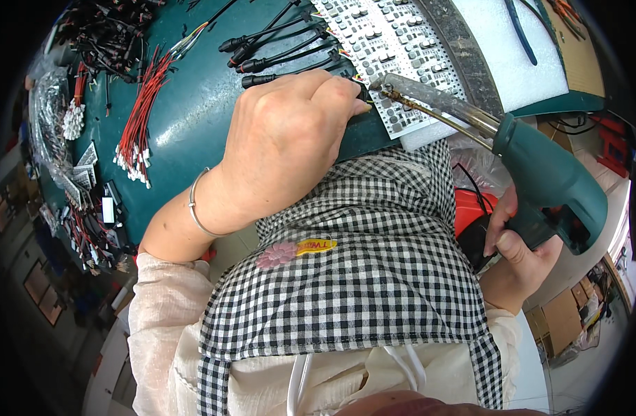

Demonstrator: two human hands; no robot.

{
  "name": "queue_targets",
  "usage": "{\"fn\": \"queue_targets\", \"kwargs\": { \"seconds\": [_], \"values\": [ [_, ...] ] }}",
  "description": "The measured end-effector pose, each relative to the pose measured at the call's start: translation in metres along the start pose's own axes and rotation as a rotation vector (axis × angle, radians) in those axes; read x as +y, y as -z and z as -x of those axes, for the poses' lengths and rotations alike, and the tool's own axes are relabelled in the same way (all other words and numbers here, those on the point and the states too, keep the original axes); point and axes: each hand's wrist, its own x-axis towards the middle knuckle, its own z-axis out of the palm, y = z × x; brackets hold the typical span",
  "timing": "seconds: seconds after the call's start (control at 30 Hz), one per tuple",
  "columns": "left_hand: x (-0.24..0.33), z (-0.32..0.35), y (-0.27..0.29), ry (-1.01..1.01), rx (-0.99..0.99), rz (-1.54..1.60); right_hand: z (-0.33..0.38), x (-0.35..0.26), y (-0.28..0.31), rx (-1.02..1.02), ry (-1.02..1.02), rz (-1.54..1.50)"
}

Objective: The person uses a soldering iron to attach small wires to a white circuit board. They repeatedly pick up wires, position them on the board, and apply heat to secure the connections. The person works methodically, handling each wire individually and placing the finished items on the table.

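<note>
My left hand [283, 135] is closed at the front edge of a white circuit board panel [393, 125], fingertips pinched on a dark cable end that is mostly hidden beneath them. In my right hand [522, 253] is a green soldering gun [550, 177], gripped by its handle. Its metal tip and thin feed tube point left, reaching over the board close to my left fingertips. Whether the tip touches anything, I cannot tell. Several black cables with round connectors [252, 65] lie left of the panel, their thin coloured wires meeting its edge.
Red wires with white plugs [134, 132] lie on the green tabletop [193, 90], left. Behind them is a heap of black cables [99, 35]. Clear plastic bags [51, 132] line the far left. White foam [516, 55] lies right of a dark worn strip [463, 48].
</note>
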Motion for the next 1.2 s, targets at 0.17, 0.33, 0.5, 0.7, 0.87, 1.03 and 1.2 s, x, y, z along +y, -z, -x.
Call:
{"fn": "queue_targets", "kwargs": {
  "seconds": [0.17,0.33,0.5,0.7,0.87,1.03,1.2],
  "values": [
    [0.0,-0.003,0.001,-0.005,0.001,0.018,-0.008,-0.005,0.001,-0.016,0.076,-0.13],
    [-0.001,-0.001,0.0,-0.008,0.004,0.011,-0.017,-0.009,0.003,-0.083,0.206,-0.091],
    [-0.003,-0.002,-0.002,-0.025,0.024,0.01,-0.004,-0.012,0.006,-0.076,0.225,-0.027],
    [0.0,-0.001,0.001,-0.005,-0.012,-0.011,0.015,0.013,0.006,0.132,0.245,0.004],
    [-0.001,-0.001,0.0,-0.021,0.009,-0.021,0.018,0.003,-0.015,0.19,0.143,-0.004],
    [0.0,-0.001,-0.001,-0.038,0.04,-0.042,0.021,0.011,-0.012,0.211,0.133,0.003],
    [0.001,0.0,-0.001,-0.055,0.024,-0.1,0.02,0.011,-0.014,0.196,0.139,-0.014]
  ]
}}
